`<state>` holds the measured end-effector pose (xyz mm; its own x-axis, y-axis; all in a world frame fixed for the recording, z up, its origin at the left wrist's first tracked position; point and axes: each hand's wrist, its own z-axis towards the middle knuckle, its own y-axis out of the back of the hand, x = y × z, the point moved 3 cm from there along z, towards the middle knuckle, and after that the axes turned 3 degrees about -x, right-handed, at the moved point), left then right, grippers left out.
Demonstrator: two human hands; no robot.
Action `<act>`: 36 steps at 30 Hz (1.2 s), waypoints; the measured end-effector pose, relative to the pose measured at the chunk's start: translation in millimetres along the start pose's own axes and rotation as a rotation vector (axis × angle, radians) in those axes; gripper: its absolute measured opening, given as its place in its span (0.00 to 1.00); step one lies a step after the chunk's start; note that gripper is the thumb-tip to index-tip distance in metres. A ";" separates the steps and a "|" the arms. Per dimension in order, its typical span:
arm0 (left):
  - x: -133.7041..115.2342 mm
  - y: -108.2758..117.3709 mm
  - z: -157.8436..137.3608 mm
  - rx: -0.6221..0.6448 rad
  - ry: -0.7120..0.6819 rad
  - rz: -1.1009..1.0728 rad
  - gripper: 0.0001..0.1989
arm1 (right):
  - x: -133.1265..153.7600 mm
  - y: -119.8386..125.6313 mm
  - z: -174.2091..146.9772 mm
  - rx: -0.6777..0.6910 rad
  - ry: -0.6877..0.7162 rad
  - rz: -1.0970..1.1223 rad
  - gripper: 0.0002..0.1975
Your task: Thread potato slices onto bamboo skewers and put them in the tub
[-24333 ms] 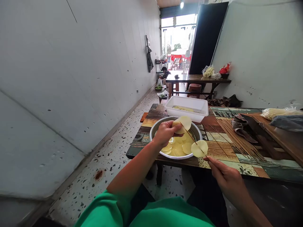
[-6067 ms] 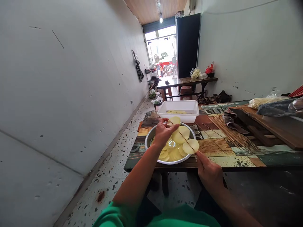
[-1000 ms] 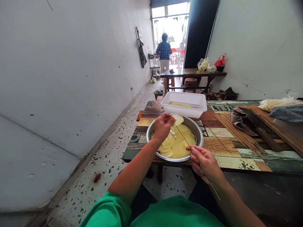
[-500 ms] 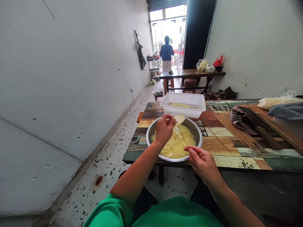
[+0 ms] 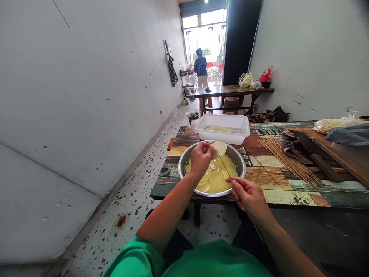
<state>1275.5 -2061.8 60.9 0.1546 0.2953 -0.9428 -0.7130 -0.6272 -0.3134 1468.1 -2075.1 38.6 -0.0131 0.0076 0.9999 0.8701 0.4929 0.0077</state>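
Observation:
My left hand [image 5: 202,157] pinches a thin, pale yellow potato slice [image 5: 220,148] above a round metal basin [image 5: 241,157]. In my right hand [image 5: 250,197] is a thin wooden skewer [image 5: 225,166], its upper end at the slice's lower edge. Whether the tip has gone into the slice, I cannot tell. Many more potato slices [image 5: 213,179] lie in water in the basin, partly hidden behind my left hand and forearm.
Behind the basin stands a white plastic tub [image 5: 225,135] with some slices inside. To the right lie a bundle of bamboo skewers [image 5: 288,161], a crumpled cloth [image 5: 291,146] and a wooden board [image 5: 340,157]. A person [image 5: 201,67] stands by the far doorway.
The potato slice has turned to show more of its face. My hands have barely shifted. In the background, the person has moved slightly left and away.

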 end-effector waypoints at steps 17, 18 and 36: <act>-4.1 -3.7 -3.2 0.029 0.070 -0.044 0.09 | 10.0 8.6 -4.6 0.237 -0.324 0.516 0.19; -4.5 -3.7 -3.2 0.028 0.066 -0.045 0.09 | 9.9 9.4 -4.4 0.238 -0.331 0.537 0.19; -7.1 -8.1 -6.7 0.018 0.052 0.008 0.08 | -1.3 14.2 -10.9 0.148 -0.142 0.215 0.15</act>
<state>1284.8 -2063.6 69.3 0.1839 0.2518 -0.9501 -0.7266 -0.6161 -0.3039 1485.9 -2077.6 37.6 0.0861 0.2422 0.9664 0.7793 0.5880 -0.2168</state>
